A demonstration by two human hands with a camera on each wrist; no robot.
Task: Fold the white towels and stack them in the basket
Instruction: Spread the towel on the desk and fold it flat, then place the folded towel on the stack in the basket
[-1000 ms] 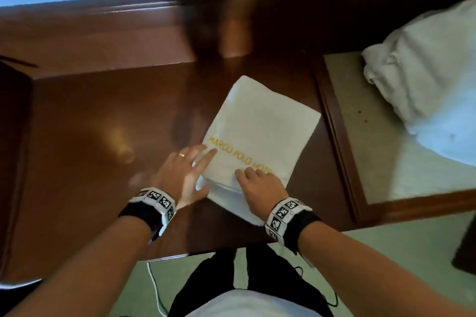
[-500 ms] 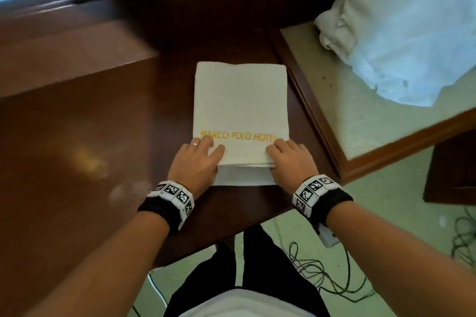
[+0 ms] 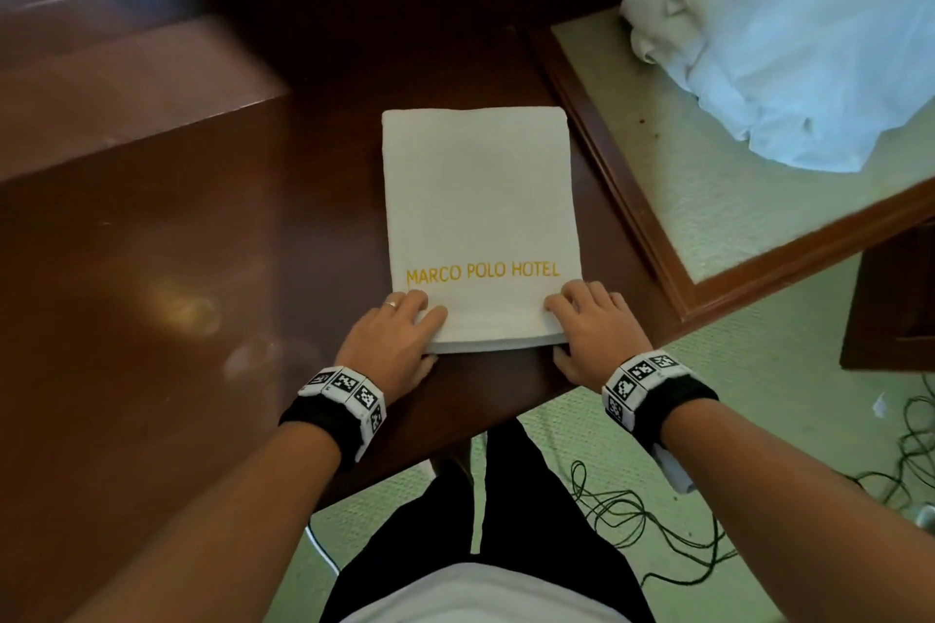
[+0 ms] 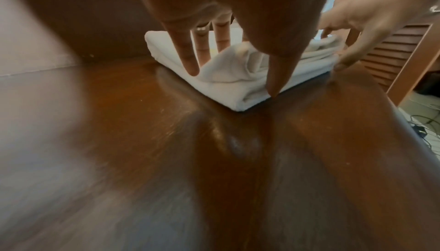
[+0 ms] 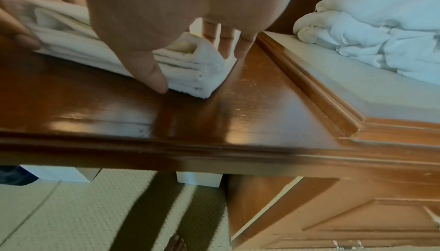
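A folded white towel [image 3: 480,197] with yellow "MARCO POLO HOTEL" lettering lies flat on the dark wooden desk [image 3: 177,319], close to its near edge. My left hand [image 3: 399,334] holds the near left corner, with fingers on top and the thumb against the near edge. My right hand [image 3: 587,324] holds the near right corner the same way. In the left wrist view the fingers [image 4: 190,55] press the towel's [image 4: 238,89] top layers. The right wrist view shows my thumb [image 5: 154,78] at the base of the stacked folds [image 5: 190,74]. No basket is in view.
A heap of unfolded white towels [image 3: 789,30] sits on a beige-topped, wood-framed surface [image 3: 708,197] to the right. A raised wooden ledge [image 3: 126,106] runs along the back left. Black cables [image 3: 632,511] trail over the floor below the desk's edge.
The towel turned from slanted to square with the desk edge. Both hands shifted outward to its near corners. The head view swung to the right.
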